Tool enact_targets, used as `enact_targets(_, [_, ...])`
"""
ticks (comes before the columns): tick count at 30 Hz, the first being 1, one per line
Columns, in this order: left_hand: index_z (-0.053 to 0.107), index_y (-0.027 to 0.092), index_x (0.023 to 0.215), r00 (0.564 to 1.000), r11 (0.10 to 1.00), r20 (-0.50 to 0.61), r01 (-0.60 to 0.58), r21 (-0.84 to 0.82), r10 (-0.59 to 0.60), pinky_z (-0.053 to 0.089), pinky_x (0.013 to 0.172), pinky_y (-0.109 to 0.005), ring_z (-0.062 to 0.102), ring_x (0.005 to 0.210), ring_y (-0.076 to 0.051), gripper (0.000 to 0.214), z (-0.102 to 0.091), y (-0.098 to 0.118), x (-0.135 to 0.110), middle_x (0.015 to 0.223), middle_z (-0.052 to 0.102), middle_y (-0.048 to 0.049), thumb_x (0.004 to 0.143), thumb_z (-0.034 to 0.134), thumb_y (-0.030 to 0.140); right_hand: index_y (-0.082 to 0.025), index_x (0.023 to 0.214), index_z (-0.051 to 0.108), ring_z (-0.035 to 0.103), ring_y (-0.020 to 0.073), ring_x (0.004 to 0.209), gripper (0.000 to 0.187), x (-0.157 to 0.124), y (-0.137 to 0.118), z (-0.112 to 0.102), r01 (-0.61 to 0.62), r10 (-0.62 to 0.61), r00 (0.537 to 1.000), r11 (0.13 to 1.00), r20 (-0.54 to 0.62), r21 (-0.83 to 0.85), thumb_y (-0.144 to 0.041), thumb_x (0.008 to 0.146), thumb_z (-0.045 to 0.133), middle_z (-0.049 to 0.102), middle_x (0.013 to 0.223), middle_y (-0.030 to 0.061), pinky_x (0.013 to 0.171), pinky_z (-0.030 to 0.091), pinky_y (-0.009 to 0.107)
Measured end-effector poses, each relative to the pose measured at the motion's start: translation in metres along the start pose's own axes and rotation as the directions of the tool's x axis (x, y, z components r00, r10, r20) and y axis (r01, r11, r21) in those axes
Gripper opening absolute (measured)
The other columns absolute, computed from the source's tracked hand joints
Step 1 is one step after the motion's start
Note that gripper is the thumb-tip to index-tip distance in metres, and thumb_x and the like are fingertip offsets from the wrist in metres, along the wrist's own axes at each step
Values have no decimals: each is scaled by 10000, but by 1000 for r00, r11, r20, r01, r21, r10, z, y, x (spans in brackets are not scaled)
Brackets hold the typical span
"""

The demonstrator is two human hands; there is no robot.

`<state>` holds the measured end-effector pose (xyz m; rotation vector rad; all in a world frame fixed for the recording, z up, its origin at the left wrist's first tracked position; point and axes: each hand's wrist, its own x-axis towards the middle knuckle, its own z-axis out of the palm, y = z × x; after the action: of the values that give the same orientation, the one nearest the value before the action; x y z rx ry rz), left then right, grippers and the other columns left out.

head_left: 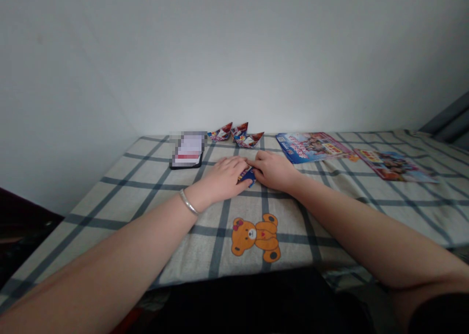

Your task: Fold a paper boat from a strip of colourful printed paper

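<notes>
Both hands meet on a small folded paper [247, 176] mid checked sheet [146, 197]. The left hand [223, 177] lies flat, pressing it down, and the right hand [273, 170] has fingertips on its edge, can't tell if it's pinching. The soft sheet gives under pressure, so I reckon the crease could wander or the paper skid. A phone [187, 151], paper boats [236, 134] and leaflets [311, 146] sit beyond the hands, none in the way.

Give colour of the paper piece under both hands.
Mostly blue, some red print on the paper piece; head view.
</notes>
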<state>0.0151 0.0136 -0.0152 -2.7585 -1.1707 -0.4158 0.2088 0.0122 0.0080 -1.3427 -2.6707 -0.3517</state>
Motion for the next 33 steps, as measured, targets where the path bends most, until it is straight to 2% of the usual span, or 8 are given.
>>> enact_targets(9, [439, 129, 1369, 998, 1000, 55, 7, 14, -8, 276, 1154, -451, 361, 1399, -282, 549, 0, -3, -4, 1464, 459, -145, 987, 317, 504, -184, 1041, 728, 619, 247, 929, 323, -8, 2, -19, 55, -45, 995, 992, 95, -114, -230, 903, 439, 672, 992, 114, 766, 427, 334])
enact_targets(16, [501, 135, 1317, 996, 1000, 83, -29, -10, 30, 246, 1184, -405, 310, 1424, -247, 433, -4, -8, -4, 1477, 455, -92, 972, 298, 301, -226, 1047, 755, 645, 242, 936, 347, -14, 10, -30, 36, -17, 986, 993, 164, -113, -218, 866, 458, 710, 1004, 90, 738, 437, 319])
enact_targets(22, [467, 133, 1361, 991, 1000, 133, 0, -17, 3, 257, 1179, -407, 303, 1424, -252, 469, -10, -6, -4, 1495, 432, -89, 937, 308, 253, -238, 1061, 760, 651, 223, 982, 354, -20, 20, -35, 10, -5, 976, 1000, 217, -24, -220, 840, 483, 735, 1042, 63, 789, 448, 294])
enact_targets(25, [454, 135, 1376, 990, 1000, 140, 4, -21, -1, 256, 1181, -417, 281, 1434, -257, 476, -11, -6, -5, 1506, 419, -90, 939, 316, 264, -247, 1048, 757, 657, 213, 965, 346, -23, 22, -32, -17, 16, 983, 1000, 181, 4, -219, 843, 479, 734, 1060, 44, 763, 450, 287])
enact_targets(30, [475, 163, 1362, 996, 999, 86, -33, -10, 34, 264, 1176, -430, 284, 1428, -264, 454, -9, -8, -9, 1490, 437, -77, 937, 362, 275, -226, 969, 733, 656, 203, 871, 271, -22, 20, -22, -114, 113, 993, 992, 23, 46, -300, 888, 485, 728, 983, 44, 686, 440, 287])
enact_targets(33, [514, 174, 1319, 999, 999, 8, -42, 32, 42, 294, 1154, -450, 328, 1392, -273, 424, -10, -8, -10, 1399, 512, -97, 928, 423, 309, -233, 1069, 707, 635, 205, 955, 295, -21, 18, -16, -31, 41, 997, 988, -61, 152, -402, 902, 532, 710, 1032, 50, 768, 457, 298])
